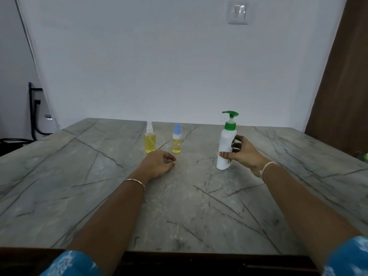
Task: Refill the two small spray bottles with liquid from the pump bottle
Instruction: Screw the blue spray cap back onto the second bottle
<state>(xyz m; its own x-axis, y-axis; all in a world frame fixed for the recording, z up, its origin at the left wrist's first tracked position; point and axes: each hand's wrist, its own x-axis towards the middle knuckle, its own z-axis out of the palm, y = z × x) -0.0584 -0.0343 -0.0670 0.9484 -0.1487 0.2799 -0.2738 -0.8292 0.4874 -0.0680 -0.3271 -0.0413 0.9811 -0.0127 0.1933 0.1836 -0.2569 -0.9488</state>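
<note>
Gripping the pump bottle (pixel 226 140) to steady it, your right hand (pixel 242 154) wrapped its middle while your left hand (pixel 159 165) lay empty, loosely curled, just short of the clear-capped bottle (pixel 150 141) and blue-capped bottle (pixel 176 143).

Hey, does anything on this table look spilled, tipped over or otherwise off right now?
Nothing spilled or knocked over. The clear-capped spray bottle and the blue-capped spray bottle stand upright, caps on, on the table. Only the pump bottle leans slightly, but the right hand grips it.
</note>
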